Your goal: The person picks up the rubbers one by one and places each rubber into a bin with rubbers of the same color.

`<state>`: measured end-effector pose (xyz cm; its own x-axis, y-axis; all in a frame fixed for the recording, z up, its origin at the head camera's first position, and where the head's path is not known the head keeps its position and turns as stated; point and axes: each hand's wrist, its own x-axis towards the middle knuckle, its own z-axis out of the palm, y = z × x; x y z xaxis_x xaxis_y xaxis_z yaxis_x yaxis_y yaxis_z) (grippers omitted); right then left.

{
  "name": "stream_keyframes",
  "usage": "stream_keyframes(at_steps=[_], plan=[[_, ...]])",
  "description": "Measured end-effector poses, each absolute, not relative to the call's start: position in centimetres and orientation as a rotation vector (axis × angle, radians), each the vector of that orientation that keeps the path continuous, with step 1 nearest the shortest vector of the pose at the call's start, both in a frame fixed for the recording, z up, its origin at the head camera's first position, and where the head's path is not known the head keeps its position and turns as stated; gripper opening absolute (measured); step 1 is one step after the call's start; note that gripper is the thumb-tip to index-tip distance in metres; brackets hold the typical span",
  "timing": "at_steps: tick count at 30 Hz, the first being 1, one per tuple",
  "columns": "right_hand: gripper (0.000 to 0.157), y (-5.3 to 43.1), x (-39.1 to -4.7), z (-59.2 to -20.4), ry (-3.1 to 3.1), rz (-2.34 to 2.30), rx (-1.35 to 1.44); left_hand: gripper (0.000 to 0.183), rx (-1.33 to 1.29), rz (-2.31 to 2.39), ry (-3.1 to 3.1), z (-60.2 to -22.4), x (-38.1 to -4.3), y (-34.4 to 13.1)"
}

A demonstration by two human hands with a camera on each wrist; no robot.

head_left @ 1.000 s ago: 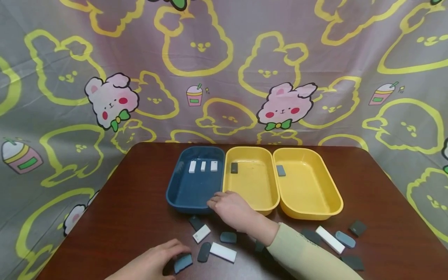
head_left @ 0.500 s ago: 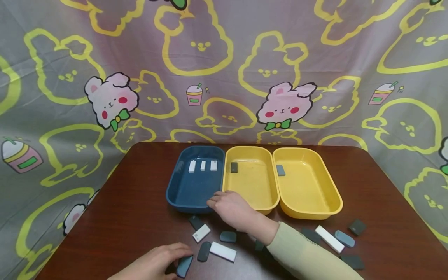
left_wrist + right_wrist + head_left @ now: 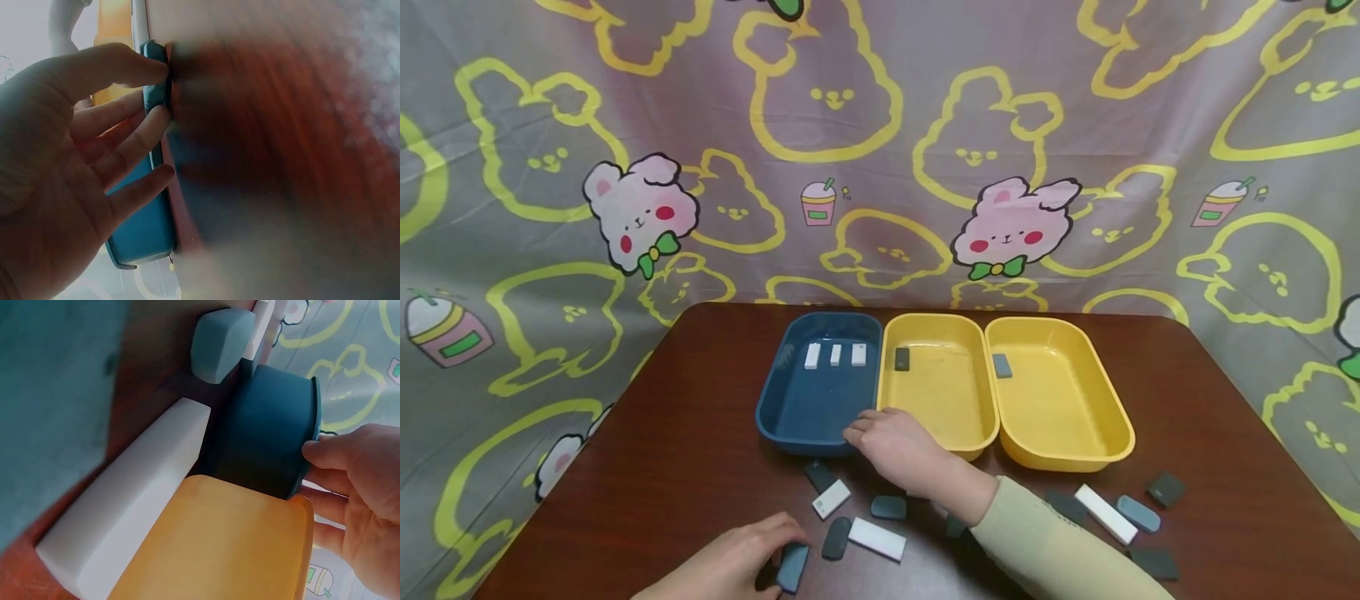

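My left hand (image 3: 726, 560) is low over the table's near side. Its thumb and fingertips pinch a small flat blue-grey block (image 3: 792, 568), also seen between them in the left wrist view as a dark teal block (image 3: 156, 94). At the near right corner of the dark blue bin (image 3: 816, 408), my right hand (image 3: 906, 450) grips the rim. In the right wrist view the thumb lies on the outer face of that bin (image 3: 269, 425), fingers over the rim. A dark rounded block (image 3: 837, 538) and a long white block (image 3: 877, 539) lie beside the left hand.
Two yellow bins, middle (image 3: 940, 408) and right (image 3: 1060, 417), stand right of the blue one. White blocks (image 3: 858, 355) sit in the blue bin, a dark block (image 3: 902, 359) in the middle, a grey-blue one (image 3: 1002, 366) in the right. Several blocks (image 3: 1107, 514) lie in front.
The blue-grey block in my left fingers has turned from lying slantwise to pointing more away from me, with a slight shift of the hand. The right hand and bins stay put.
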<state>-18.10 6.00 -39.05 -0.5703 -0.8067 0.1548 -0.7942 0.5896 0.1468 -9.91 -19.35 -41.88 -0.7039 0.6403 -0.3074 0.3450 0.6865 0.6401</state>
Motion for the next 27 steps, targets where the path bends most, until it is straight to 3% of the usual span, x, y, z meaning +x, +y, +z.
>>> stream_keyframes(at_steps=[11,27], plan=[[0.050,8.2,-17.2,-37.5,-2.643,0.138,1.261,0.046,0.723,0.709,2.500,-40.2,-10.7,-19.3],[0.051,17.7,-16.5,-36.0,-2.644,0.194,0.986,0.049,0.927,0.562,2.821,-34.9,-14.8,-17.1]])
